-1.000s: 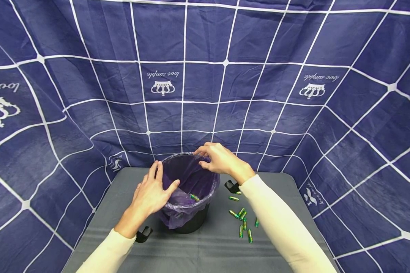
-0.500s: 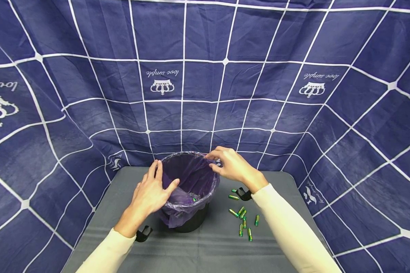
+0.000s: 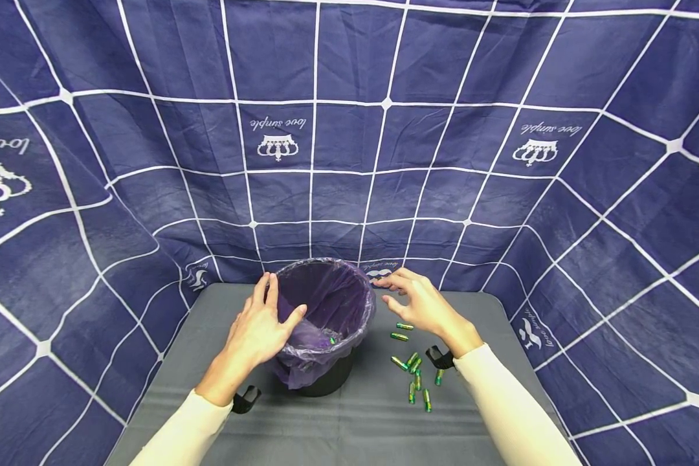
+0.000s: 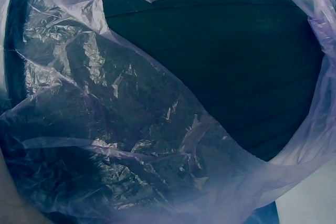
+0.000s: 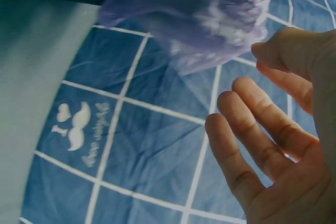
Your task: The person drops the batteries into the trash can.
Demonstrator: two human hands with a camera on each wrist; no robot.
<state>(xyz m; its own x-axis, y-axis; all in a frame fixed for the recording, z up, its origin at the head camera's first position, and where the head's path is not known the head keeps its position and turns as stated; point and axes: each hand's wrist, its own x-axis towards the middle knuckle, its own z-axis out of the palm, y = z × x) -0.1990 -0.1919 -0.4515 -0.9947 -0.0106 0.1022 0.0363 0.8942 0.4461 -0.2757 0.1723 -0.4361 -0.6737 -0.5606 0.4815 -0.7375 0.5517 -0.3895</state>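
A black trash can (image 3: 326, 383) stands on the grey tabletop, lined with a purple plastic bag (image 3: 333, 351) folded over its rim. On the can's left side rests my left hand (image 3: 259, 330), fingers extended along the rim and thumb spread over the opening. Just right of the rim, my right hand (image 3: 424, 304) hovers in the air with loosely bent fingers and nothing between them. In the right wrist view its thumb and fingers are apart, beside the overhanging bag (image 5: 210, 24). Deep in the can shows a small green battery (image 3: 332, 340). The left wrist view shows crinkled bag film (image 4: 131, 103).
Several green batteries (image 3: 413, 362) lie scattered on the table right of the can, below my right hand and forearm. Blue cloth (image 3: 349, 142) with white grid lines hangs around the back and sides of the grey tabletop (image 3: 373, 433).
My right hand has let go of the bag's far rim and moved right, away from the can. My left hand has stayed in place.
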